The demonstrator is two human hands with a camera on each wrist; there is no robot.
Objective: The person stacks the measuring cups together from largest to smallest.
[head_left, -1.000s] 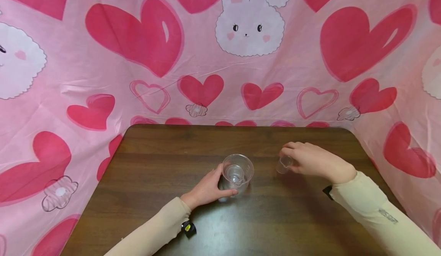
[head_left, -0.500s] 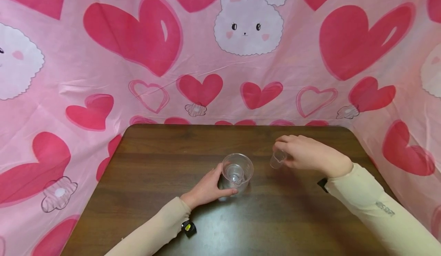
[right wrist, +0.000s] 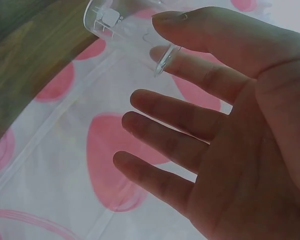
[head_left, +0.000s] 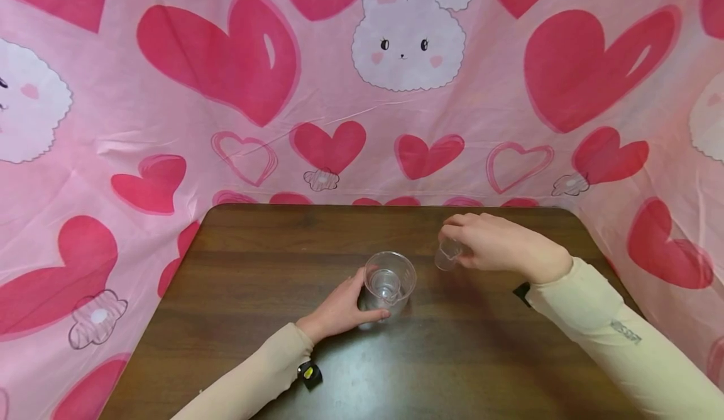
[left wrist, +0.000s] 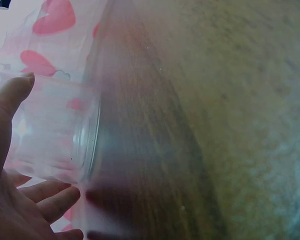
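Note:
A large clear beaker [head_left: 408, 285] stands upright on the brown wooden table [head_left: 271, 269], with a smaller clear beaker [head_left: 386, 283] inside it. My left hand [head_left: 339, 309] holds the large beaker from the left, thumb on the near side and fingers round the far side. In the left wrist view, the beaker's wall [left wrist: 50, 130] lies between thumb and fingers. To the right, my right hand [head_left: 500, 244] pinches a small clear beaker [head_left: 445, 258] near its rim, tilted and off the table. The right wrist view has this small beaker [right wrist: 125, 37] between thumb and index finger, the other fingers spread.
A pink cloth [head_left: 328, 93] printed with hearts and rabbits hangs behind the table and along both sides. The table's rounded back edge [head_left: 390, 206] runs close to the cloth. Black wrist straps show by both sleeves.
My right hand has moved left and slightly farther back with the small beaker, closer to the large beaker. My left hand and the large beaker have stayed in place.

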